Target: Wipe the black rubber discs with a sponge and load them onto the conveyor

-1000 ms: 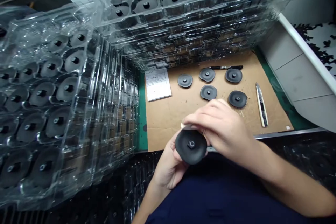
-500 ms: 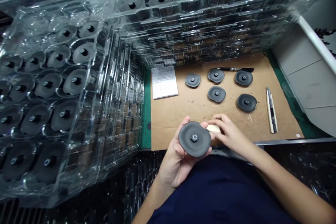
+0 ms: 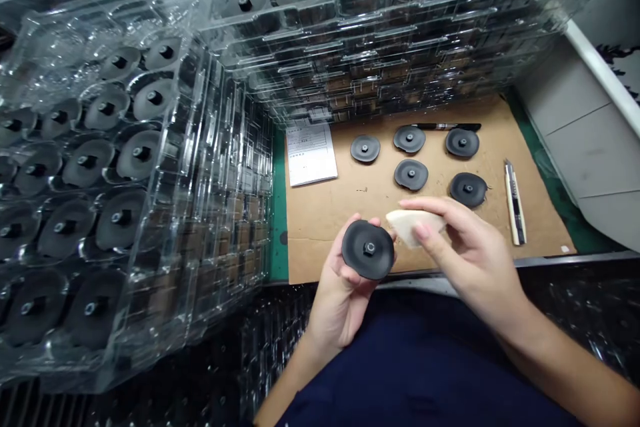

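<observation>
Black disc (image 3: 368, 250): rests in left hand (image 3: 340, 310), fingers curled up around its edge.
Pale pad (image 3: 413, 227): pinched between right hand (image 3: 475, 260) fingers, just moved out beside the disc.

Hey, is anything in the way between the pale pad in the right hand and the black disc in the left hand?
Nothing visible stands in the way. The pale pad, pinched in the right hand, sits just beside the edge of the black disc, which rests in the left hand.
</observation>
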Demonstrator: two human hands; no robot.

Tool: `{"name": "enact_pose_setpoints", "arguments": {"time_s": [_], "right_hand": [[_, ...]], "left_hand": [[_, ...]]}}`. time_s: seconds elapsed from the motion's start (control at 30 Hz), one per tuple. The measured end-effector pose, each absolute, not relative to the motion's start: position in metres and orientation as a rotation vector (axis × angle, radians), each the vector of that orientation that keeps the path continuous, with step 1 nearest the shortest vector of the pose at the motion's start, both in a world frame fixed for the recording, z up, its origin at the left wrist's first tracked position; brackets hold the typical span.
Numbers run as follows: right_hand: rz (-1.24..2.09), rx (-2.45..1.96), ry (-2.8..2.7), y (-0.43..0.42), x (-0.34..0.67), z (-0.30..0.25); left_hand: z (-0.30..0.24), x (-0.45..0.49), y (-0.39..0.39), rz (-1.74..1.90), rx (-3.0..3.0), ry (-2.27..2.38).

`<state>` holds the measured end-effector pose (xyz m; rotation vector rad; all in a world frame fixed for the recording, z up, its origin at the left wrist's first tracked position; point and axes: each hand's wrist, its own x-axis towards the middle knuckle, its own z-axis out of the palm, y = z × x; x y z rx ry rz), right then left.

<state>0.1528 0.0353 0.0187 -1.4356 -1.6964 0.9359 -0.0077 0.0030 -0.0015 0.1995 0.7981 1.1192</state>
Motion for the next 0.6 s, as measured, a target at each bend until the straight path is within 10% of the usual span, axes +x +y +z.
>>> {"name": "enact_pose_setpoints", "arguments": {"time_s": [0.6], "right_hand": [[0.935, -1.082, -2.076, 0.023, 0.156, 0.039]], "left_hand": [[0.007, -0.01, 0.007, 1.105, 0.269, 0.823]]}}
